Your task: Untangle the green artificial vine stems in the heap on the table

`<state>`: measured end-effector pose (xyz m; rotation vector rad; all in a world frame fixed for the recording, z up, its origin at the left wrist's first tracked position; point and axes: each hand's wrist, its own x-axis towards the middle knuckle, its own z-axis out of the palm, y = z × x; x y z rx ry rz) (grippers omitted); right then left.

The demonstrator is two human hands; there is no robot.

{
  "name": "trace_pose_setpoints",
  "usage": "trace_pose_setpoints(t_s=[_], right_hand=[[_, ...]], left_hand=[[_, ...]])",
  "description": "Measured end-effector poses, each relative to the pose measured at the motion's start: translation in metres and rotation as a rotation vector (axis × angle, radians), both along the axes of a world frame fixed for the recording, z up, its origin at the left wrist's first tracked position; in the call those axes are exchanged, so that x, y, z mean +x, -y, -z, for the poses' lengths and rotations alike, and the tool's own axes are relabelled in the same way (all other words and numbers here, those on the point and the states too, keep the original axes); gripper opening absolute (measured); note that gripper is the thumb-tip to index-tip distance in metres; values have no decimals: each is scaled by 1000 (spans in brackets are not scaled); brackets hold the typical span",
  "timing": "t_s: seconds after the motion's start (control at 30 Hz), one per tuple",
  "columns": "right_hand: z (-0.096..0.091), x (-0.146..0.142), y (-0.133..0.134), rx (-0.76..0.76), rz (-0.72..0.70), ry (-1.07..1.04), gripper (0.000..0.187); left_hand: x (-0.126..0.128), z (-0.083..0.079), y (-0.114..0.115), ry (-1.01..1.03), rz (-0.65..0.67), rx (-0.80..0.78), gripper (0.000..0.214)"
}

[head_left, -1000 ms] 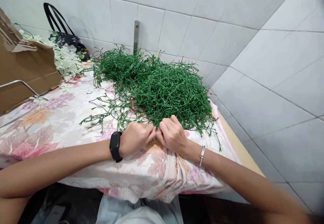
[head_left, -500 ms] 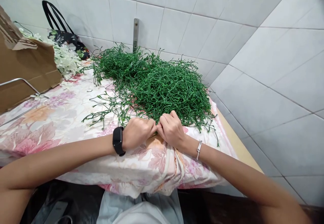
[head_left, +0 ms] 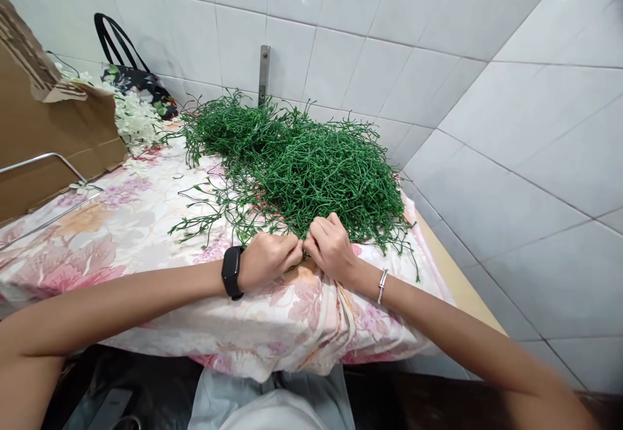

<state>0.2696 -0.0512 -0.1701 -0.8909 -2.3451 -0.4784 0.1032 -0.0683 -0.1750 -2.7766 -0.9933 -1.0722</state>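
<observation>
A big heap of green plastic sprigs (head_left: 302,164) lies on a flowered cloth (head_left: 121,222) that covers the table. My left hand (head_left: 265,258), with a black watch on its wrist, and my right hand (head_left: 331,248), with a silver bangle, meet fingertip to fingertip at the heap's near edge. Both hands are closed in a pinch on a green sprig (head_left: 302,256) between them; most of it is hidden by the fingers. A few loose sprigs (head_left: 204,219) lie spread on the cloth just left of my left hand.
A torn cardboard box (head_left: 48,131) stands at the left with a metal wire frame (head_left: 43,164) in front of it. White artificial flowers (head_left: 136,119) and a black-handled bag (head_left: 131,76) sit at the back left. Tiled walls close the back and right sides.
Both hands stay pinched together at the heap's edge, with only small finger shifts. The view has drifted slightly.
</observation>
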Motion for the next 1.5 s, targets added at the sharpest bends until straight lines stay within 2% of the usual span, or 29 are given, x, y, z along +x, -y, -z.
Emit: trace_pose_setpoints(t_s=[0.13, 0.83, 1.03, 1.23, 1.4, 1.5], right_hand=[[1, 1, -1, 19, 11, 7, 22], [5, 1, -2, 43, 65, 33, 22], [7, 2, -5, 2, 107, -3, 21], [7, 2, -6, -25, 174, -19, 21], [8, 1, -6, -43, 177, -17, 20], [9, 4, -11, -102, 234, -95, 22]], left_hand=[[0, 1, 1, 14, 12, -45, 34], [0, 4, 2, 16, 24, 32, 31], [-2, 2, 3, -23, -38, -114, 28], [1, 4, 2, -85, -171, -38, 31], [2, 4, 3, -95, -187, 0, 30], [-1, 3, 8, -81, -118, 29, 28]])
